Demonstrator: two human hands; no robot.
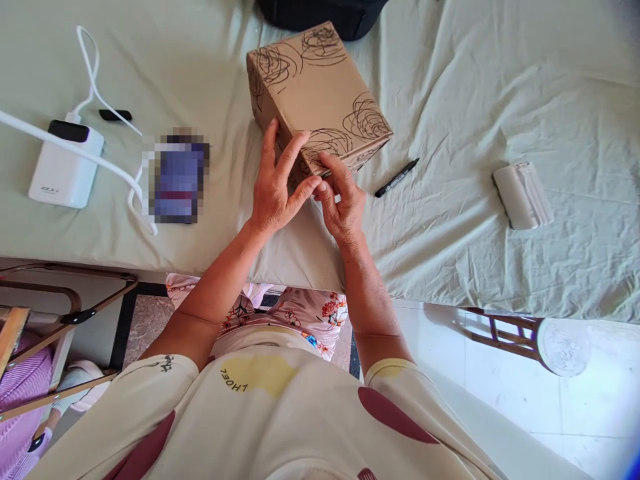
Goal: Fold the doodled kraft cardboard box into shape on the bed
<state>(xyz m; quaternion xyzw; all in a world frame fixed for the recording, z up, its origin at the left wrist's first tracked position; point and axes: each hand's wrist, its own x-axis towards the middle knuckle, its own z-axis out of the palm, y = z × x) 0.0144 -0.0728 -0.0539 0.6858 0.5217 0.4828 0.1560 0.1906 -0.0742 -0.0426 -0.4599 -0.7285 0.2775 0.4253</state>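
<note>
A brown cardboard box [323,90] with black scribbled circles near its top corners sits on the cloth-covered table [450,267]. My left hand [275,190] has its fingers spread, the fingertips at the box's near left edge and the thumb reaching toward the right hand. At the near corner, my right hand [344,208] is closed in a pinch, its index finger against the box. Whatever is between those fingers, if anything, is hidden. Right of the box lies a black marker [397,177], closest to my right hand.
A white power bank [67,167] with white cables lies at the left, near a small black object [115,115] and a pixelated rectangular device [177,180]. A white plastic-wrapped pack [523,195] rests at right. A black bag [320,13] stands behind the box. A stool [560,347] is below.
</note>
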